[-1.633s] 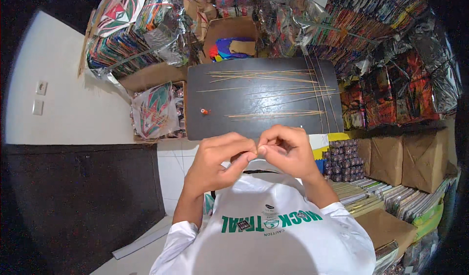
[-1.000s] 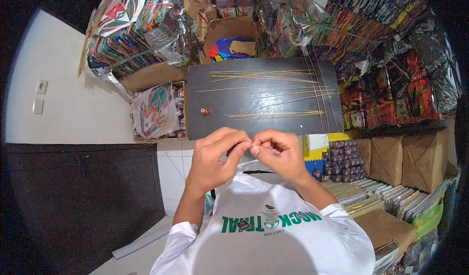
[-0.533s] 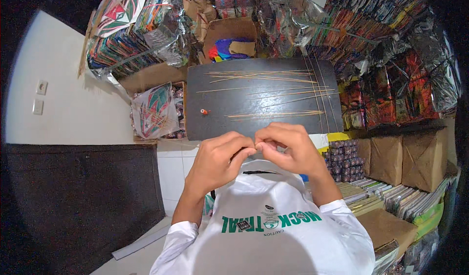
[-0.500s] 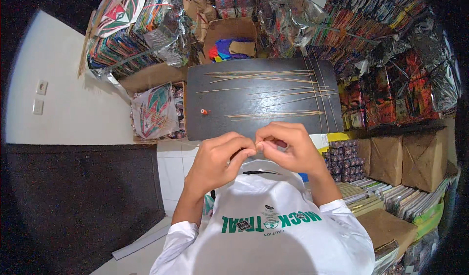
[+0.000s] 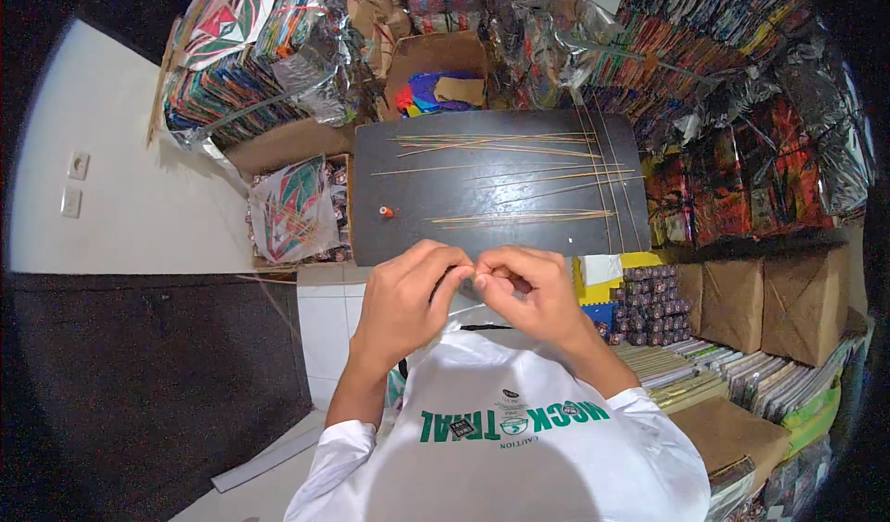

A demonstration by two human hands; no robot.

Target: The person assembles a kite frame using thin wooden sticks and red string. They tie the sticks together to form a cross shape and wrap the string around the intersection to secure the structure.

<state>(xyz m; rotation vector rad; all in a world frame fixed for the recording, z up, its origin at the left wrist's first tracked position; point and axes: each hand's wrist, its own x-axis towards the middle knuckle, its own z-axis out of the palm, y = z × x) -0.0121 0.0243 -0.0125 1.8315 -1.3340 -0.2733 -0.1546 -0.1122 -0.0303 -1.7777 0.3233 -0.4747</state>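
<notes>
My left hand (image 5: 408, 301) and my right hand (image 5: 536, 292) meet in front of my chest, just off the near edge of a dark table (image 5: 408, 242). Thumb and forefinger are pinched on each hand, and the fingertips almost touch. Whatever sits between them is too small to make out. Thin bamboo sticks (image 5: 519, 217) lie in a loose bunch beyond my hands. More sticks (image 5: 496, 144) are spread across the far part of the tabletop. A small orange-and-white spool (image 5: 386, 212) stands near the table's left side.
Left of the table, a carton (image 5: 347, 197) carries a patterned kite (image 5: 295, 209). Another open carton (image 5: 436, 54) with colourful pieces stands behind. Plastic-wrapped stacks (image 5: 269, 86) crowd the back. At right are brown boxes (image 5: 805, 304) and piled small dark packs (image 5: 654, 304).
Both hands have shifted slightly left, the right one more clearly, still pinching. A tiny white speck on the table's near right is now visible. The sticks and spool stay put.
</notes>
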